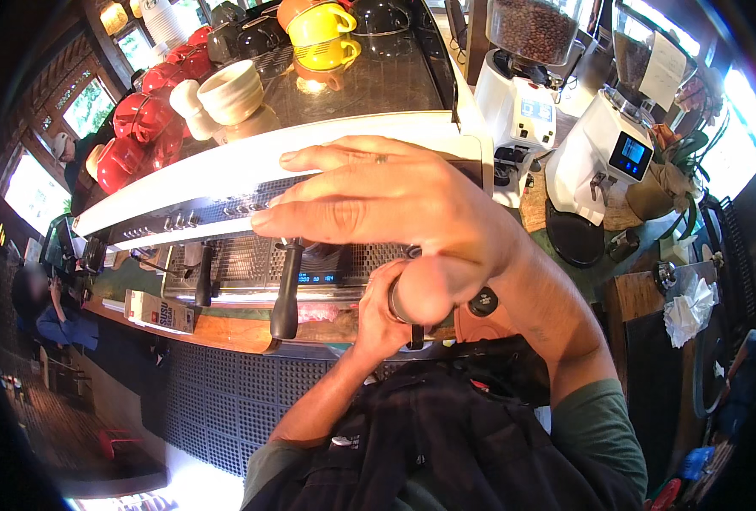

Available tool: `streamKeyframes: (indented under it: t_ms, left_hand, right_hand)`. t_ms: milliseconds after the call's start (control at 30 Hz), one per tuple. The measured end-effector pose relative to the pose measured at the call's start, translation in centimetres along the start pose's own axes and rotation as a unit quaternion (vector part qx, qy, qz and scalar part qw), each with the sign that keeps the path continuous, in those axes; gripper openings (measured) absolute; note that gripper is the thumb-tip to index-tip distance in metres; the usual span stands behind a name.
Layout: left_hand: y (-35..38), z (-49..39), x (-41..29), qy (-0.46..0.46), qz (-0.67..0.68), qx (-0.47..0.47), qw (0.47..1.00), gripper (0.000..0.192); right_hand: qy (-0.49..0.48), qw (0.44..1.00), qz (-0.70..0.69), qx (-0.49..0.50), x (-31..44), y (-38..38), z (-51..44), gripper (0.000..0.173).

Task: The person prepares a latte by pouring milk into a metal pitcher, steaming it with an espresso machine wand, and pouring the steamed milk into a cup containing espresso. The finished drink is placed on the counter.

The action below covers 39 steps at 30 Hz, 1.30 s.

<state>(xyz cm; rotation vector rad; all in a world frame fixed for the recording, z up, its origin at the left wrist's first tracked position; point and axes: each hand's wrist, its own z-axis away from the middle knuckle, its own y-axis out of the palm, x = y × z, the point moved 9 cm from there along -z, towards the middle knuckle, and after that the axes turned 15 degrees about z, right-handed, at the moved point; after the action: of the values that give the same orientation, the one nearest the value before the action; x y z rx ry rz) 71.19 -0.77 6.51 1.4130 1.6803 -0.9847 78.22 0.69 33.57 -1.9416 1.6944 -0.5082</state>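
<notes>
My right hand (pixel 378 198) is raised close to the camera, palm down with fingers stretched leftward and a ring on one finger. It holds nothing and hides part of the control panel (pixel 205 216) of a white espresso machine (pixel 275 150). Below it, my left hand (pixel 379 313) grips a metal pitcher (pixel 394 308) near the counter edge. The blurred right thumb covers most of that pitcher, so its contents cannot be seen. Left of my left hand, a portafilter with a black handle (pixel 285 297) juts from the machine. Another black handle (pixel 204 276) is farther left, over the drip tray grate (pixel 240 265).
Red cups (pixel 144 118), a cream cup (pixel 231 92) and yellow cups (pixel 320 29) stand on the machine. Two white grinders (pixel 515 102) (pixel 598 156) are at right. A milk carton (pixel 159 311) sits at the counter's left; a tamper (pixel 665 274) and crumpled tissue (pixel 691 310) lie right. A person (pixel 65 319) is far left.
</notes>
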Motion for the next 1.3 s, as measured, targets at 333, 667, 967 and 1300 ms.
streamKeyframes:
  t_ms: [333,667,967,1300]
  left_hand:
    - [-0.4,-0.2,-1.6,0.028,-0.080,-0.011,0.996,0.090]
    - [0.1,-1.0,-2.7,0.068,-0.076,-0.001,0.995,0.096]
    - [0.1,-1.0,-2.5,0.078,-0.061,0.004,0.995,0.098]
    - [0.0,-1.1,-2.5,0.091,-0.037,0.012,0.995,0.097]
  right_hand:
    - [0.119,0.961,-0.144,0.205,-1.7,2.9,-0.6,0.069]
    - [0.150,0.949,-0.268,0.076,-3.0,1.8,-0.2,0.069]
    - [0.142,0.910,-0.390,-0.011,-3.5,1.3,0.3,0.070]
    - [0.121,0.906,-0.404,0.028,-3.4,1.2,0.1,0.074]
